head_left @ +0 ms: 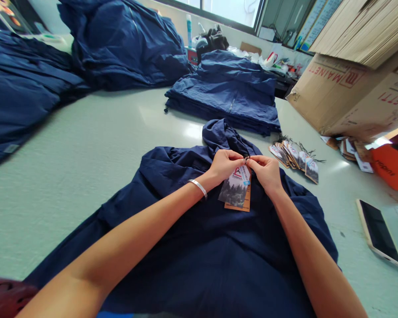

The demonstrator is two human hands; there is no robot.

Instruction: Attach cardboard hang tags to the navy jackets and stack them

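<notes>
A navy blue hooded jacket (199, 247) lies spread on the table in front of me, its hood (219, 132) pointing away. Over its neck area, my left hand (226, 164) and my right hand (264, 171) meet, fingertips pinched together. Between them is a small black cord (246, 156), which both hands grip. From it hang paper hang tags (234, 190), one with a grey forest print over a brown card, resting on the jacket. My fingers partly hide where the cord meets the fabric.
To the right lie a fanned pile of hang tags (295, 154), a phone (380, 232) and an orange bag (393, 163). Cardboard boxes (348, 92) stand behind them. Folded navy jackets (225, 92) are stacked ahead; larger navy heaps (126, 44) lie left on the pale green table (96, 145).
</notes>
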